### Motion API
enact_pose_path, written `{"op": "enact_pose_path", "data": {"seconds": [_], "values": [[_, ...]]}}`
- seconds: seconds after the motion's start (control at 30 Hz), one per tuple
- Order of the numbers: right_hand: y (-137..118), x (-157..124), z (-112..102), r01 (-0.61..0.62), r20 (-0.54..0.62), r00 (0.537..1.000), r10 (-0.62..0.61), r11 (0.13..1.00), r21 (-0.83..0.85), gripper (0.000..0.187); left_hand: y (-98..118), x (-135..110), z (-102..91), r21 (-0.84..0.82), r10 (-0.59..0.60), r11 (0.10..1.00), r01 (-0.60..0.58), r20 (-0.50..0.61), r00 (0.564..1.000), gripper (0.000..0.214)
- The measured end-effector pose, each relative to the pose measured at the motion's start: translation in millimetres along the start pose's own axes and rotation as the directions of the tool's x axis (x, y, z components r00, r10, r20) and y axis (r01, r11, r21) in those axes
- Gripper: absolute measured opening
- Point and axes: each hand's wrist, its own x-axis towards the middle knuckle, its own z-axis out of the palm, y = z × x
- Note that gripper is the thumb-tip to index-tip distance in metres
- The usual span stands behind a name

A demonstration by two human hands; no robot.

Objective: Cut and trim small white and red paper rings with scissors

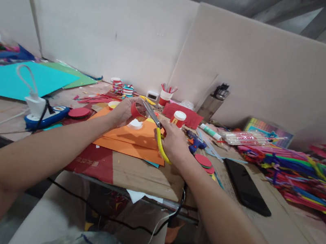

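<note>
Pinching a red ring-shaped piece [136, 111], probably paper, above the orange paper sheets [135, 139], the left hand [123, 112] apparently steadies it beside yellow-handled metal scissors [158, 127], which the right hand [175, 142] grips by the handles, presumably for control.

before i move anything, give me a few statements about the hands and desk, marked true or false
1. The right hand holds yellow-handled scissors. True.
2. The left hand holds a blue piece. False: it holds a red piece.
3. The phone lies left of the orange paper. False: it lies to the right.
4. The turquoise sheet lies left of the orange paper. True.
5. The bottle has a yellow lid. False: the lid is dark.
</note>
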Motion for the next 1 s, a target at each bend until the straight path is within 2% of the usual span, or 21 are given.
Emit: {"op": "enact_pose_path", "data": {"seconds": [0.13, 0.23, 0.47, 0.73, 1.0], "values": [[-2.6, 0.0, -1.5, -0.066, 0.034, 0.997, 0.070, 0.994, -0.087, 0.042, 0.9, 0.5, -2.3, 0.018, -0.049, 0.999, 0.048, 0.057, 0.997, 0.026], [-5.4, 0.1, -4.0, -0.094, 0.040, 0.994, 0.098, 0.990, -0.108, 0.043, 1.4, 1.0, -1.6, 0.039, -0.045, 0.998, 0.041, 0.089, 0.995, 0.027], [-7.6, 1.2, -8.7, -0.108, 0.050, 0.992, 0.113, 0.991, -0.085, 0.035, 9.1, 0.8, 5.4, 0.004, 0.071, 0.997, -0.071, -0.120, 0.990, 0.030], [-0.8, -1.7, 2.8, -0.011, -0.016, 1.000, 0.012, 0.999, 0.037, 0.047, 7.1, -3.5, 12.1, 0.002, 0.027, 1.000, -0.027, -0.080, 0.996, 0.027], [0.8, -1.0, 3.2, -0.034, -0.010, 0.999, 0.033, 0.998, -0.045, 0.044, 9.3, -5.7, 13.3, -0.006, 0.002, 1.000, -0.003, -0.066, 0.998, 0.019]]}}
